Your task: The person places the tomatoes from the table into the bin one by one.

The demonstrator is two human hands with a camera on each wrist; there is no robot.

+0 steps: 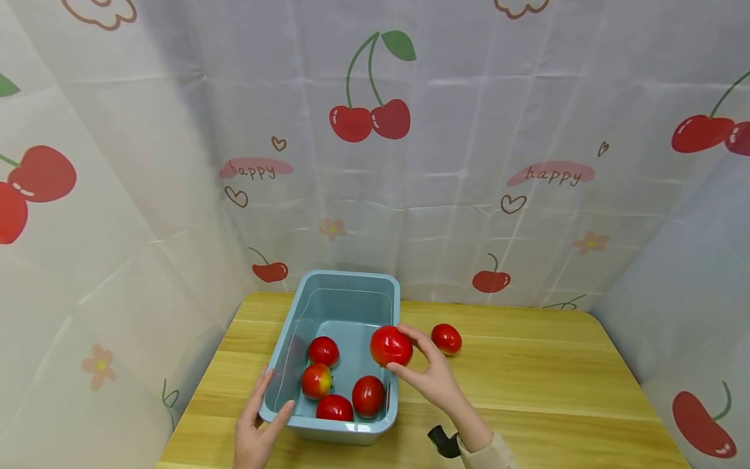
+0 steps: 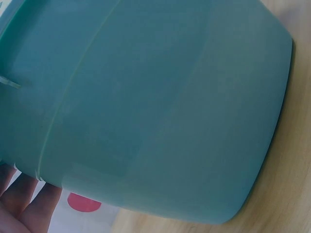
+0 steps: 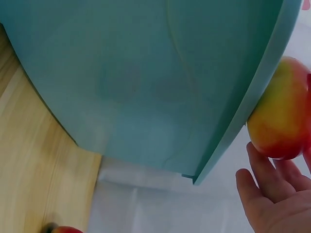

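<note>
A blue plastic bin (image 1: 389, 290) stands on the table with several red apples (image 1: 368, 396) at its near end. One of these apples (image 1: 316, 381) has a yellow patch. My left hand (image 1: 256, 426) holds the bin's near left corner, thumb at the front rim and fingers along the outer left side. Between thumb and fingers, my right hand (image 1: 432, 378) holds an apple (image 1: 390, 346) over the bin's right rim; the right wrist view shows the yellow-green side of this apple (image 3: 279, 114). Another apple (image 1: 446, 339) lies on the table just right of the bin.
The wooden table (image 1: 545, 384) extends right of the bin. White curtains (image 1: 445, 215) printed with cherries close off the back and both sides. A black strap-like piece (image 1: 443, 441) sits at the right wrist by the sleeve (image 1: 489, 454).
</note>
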